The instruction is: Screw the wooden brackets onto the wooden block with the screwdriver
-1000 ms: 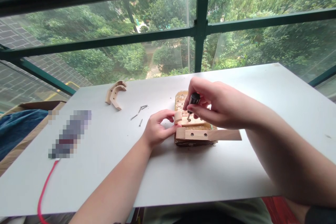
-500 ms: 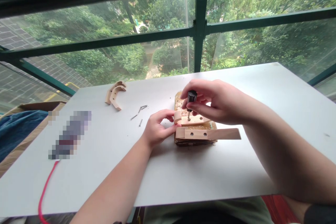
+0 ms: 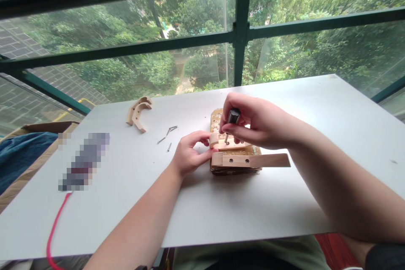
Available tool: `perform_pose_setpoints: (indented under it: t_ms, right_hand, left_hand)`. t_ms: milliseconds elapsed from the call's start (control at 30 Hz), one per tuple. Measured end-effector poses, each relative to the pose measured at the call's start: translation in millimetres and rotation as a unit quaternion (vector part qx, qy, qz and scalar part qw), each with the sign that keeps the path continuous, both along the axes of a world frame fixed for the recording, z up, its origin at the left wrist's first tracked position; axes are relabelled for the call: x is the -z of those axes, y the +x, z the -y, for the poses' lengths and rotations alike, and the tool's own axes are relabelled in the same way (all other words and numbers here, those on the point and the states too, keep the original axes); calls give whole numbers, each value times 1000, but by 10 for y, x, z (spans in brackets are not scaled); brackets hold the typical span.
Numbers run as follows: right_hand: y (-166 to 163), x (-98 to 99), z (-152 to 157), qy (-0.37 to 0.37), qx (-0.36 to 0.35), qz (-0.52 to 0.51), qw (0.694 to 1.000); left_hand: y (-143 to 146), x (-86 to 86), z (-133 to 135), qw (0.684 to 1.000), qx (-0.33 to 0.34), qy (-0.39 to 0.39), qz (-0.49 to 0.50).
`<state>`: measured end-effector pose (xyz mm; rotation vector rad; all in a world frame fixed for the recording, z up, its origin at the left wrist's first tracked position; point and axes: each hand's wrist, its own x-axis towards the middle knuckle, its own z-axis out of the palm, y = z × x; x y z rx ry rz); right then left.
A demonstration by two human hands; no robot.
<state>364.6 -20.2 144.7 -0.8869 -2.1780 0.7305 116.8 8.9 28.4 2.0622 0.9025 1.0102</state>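
Observation:
My right hand (image 3: 253, 120) is closed around the black handle of a screwdriver (image 3: 233, 116). Its shaft points down to a hole in the far wooden piece (image 3: 236, 144), and the handle leans to the right. The thumb and fingers of my left hand (image 3: 193, 154) pinch the rounded left end of that piece. Under it is a worn brown block (image 3: 217, 116) with many small holes on top. Nearer me, a second wooden piece (image 3: 268, 160) lies across the block, with two dark screw heads in it and its right end overhanging.
Several loose screws (image 3: 169, 131) lie left of the block. Two curved wooden pieces (image 3: 139, 114) rest at the far left of the white table (image 3: 126, 215). A pixelated object with a red cable (image 3: 52, 228) is on the left. Beyond, a cardboard box (image 3: 47, 127) holds blue cloth.
My right hand has turned slightly, and the screwdriver's handle has tipped further right with its tip still at the hole. My left hand keeps its pinch in the same place.

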Motion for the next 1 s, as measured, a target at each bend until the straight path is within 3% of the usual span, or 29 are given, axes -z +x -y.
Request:
perform_pose_setpoints:
  t_ms: [167,333,767,1000]
  right_hand:
    - [-10,21,-16,-17,-21,-47,999]
    - [-12,21,-19,-2,-10,-31,999]
    - [11,-24,22,-51,-39,-23,998]
    - [34,-54,26,0,-1,33,999]
  left_hand:
    - [4,5,7,1000,-5,8,1]
    - [12,-2,12,1000,-15,11,1]
    - [22,-25,19,1000,-4,7,7]
    - [16,-1,9,1000,-8,4,7]
